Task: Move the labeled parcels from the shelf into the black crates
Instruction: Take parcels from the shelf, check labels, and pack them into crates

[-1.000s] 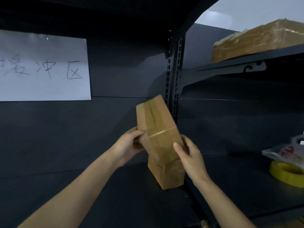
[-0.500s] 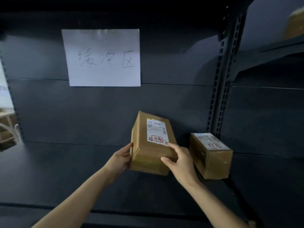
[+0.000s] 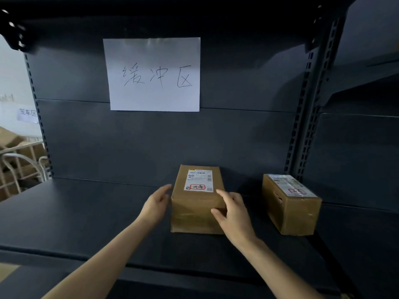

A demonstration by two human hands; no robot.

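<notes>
- Head view: a dark metal shelf (image 3: 86,212) at chest height, with a brown labelled parcel (image 3: 197,212) resting on its deck near the middle, a little toward the front edge
- The left hand (image 3: 156,205) lies open against the parcel's left side, fingers fairly straight; whether the fingertips press the cardboard or sit just beside it, I cannot tell
- The right hand (image 3: 234,214) wraps the near right corner; thumb on the front face, forefinger over the top edge, a loose hold and not a tight clamp
- The parcel's long axis runs front to back, from the person toward the back panel; its shipping label (image 3: 198,180) faces up on the far half, print upright to the viewer
- A second labelled parcel (image 3: 290,206) stands well apart to the right, angled, label also up; a paper sign (image 3: 154,74) with handwritten characters hangs on the back panel
- Step, as I judge it: taking hold of the middle parcel, which is not yet lifted; no black crate is in view
- Next move calls for both palms closing on opposite sides, a level lift clear of the deck, then a turn to find the crates
</notes>
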